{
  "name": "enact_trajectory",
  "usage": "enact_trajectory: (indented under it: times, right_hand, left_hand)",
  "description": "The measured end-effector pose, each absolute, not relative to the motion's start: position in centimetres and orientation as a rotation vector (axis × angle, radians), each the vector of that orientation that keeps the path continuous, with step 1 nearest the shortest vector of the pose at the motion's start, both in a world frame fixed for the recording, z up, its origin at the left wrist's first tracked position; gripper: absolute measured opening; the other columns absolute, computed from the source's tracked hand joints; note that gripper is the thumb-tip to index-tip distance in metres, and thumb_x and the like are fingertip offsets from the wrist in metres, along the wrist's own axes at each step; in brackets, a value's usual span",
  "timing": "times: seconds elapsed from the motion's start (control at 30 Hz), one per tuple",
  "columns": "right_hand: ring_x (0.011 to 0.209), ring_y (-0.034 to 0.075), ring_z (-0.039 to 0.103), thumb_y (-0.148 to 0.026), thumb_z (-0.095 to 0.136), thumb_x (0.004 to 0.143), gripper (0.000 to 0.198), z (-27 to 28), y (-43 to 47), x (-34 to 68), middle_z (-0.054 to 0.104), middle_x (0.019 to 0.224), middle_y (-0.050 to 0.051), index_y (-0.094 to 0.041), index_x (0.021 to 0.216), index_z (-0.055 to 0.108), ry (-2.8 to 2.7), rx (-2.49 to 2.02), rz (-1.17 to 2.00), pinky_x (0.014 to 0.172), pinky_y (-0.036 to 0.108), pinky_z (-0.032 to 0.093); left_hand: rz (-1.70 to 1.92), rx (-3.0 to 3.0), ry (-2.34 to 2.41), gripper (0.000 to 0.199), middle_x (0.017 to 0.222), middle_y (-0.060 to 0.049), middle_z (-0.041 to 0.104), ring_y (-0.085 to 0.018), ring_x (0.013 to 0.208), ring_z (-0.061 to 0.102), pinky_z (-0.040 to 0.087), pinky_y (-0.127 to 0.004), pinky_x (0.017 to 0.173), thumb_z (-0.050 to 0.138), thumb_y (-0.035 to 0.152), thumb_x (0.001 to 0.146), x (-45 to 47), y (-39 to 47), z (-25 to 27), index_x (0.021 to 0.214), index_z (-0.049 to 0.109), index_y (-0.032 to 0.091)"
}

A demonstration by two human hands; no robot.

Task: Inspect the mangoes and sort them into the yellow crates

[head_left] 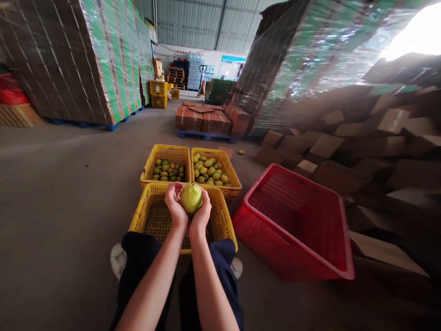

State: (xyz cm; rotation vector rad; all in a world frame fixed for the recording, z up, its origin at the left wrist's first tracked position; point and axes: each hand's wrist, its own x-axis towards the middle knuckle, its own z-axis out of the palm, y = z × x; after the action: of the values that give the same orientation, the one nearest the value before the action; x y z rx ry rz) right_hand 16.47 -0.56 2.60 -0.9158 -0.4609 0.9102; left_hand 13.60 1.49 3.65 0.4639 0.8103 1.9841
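A single yellow-green mango (191, 198) rests between my two cupped hands. My left hand (177, 207) is curled against its left side, and my right hand (202, 212) curves around its right side. The wrists are close together under the fruit. Beneath my hands stands a yellow plastic crate (140, 215) with a grid bottom; part of its inside is hidden by my arms. Just beyond it are two more yellow crates, the left one (147, 171) and the right one (234, 178), both holding several green and yellow mangoes (210, 170).
A red plastic crate (296, 248) stands to the right, beside a heap of cardboard boxes (344, 179). Farther off, brown cartons (203, 120) sit on a blue pallet (206, 135). Tall wrapped stacks (113, 59) rise on both sides. A loose mango (240, 152) lies on the floor.
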Motion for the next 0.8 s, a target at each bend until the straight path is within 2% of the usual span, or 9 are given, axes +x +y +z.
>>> enact_trajectory:
  times: [0.13,0.43,0.63,0.8]
  right_hand:
    - [0.081,0.019,0.065,-0.047,0.057,0.073,0.034,2.3,-0.1,16.1,0.073,0.081,0.000,-0.019,0.084,0.072,-0.310,-0.845,1.020,0.078,0.030,0.052]
    - [0.086,0.020,0.063,-0.043,0.055,0.067,0.033,1.6,0.1,15.9,0.073,0.085,0.000,-0.020,0.083,0.072,-0.414,-0.752,1.012,0.081,0.030,0.049]
    - [0.088,0.021,0.063,-0.038,0.058,0.067,0.031,2.1,-0.3,16.3,0.074,0.087,0.000,-0.020,0.086,0.073,-0.472,-0.733,0.999,0.083,0.031,0.048]
    - [0.090,0.021,0.066,-0.037,0.072,0.061,0.035,3.1,-0.9,17.7,0.074,0.093,0.002,-0.019,0.092,0.071,-0.341,-0.688,1.065,0.082,0.033,0.050]
  left_hand:
    - [1.958,0.578,0.884,0.027,0.065,0.000,0.061,-0.015,0.063,0.057,0.043,-0.025,0.061,0.050,0.044,0.073,13.6,1.2,3.8,0.064,0.060,0.020]
    - [1.886,0.488,0.962,0.029,0.060,0.001,0.059,-0.013,0.058,0.055,0.039,-0.023,0.056,0.049,0.047,0.067,13.2,2.2,3.8,0.061,0.058,0.020]
    - [1.904,0.620,1.053,0.026,0.063,0.001,0.058,-0.014,0.061,0.055,0.040,-0.024,0.059,0.047,0.043,0.072,13.0,2.0,3.9,0.063,0.056,0.020]
    - [1.762,0.897,1.026,0.019,0.076,-0.001,0.067,-0.017,0.076,0.062,0.047,-0.026,0.071,0.052,0.033,0.077,13.1,0.6,4.3,0.075,0.065,0.020]
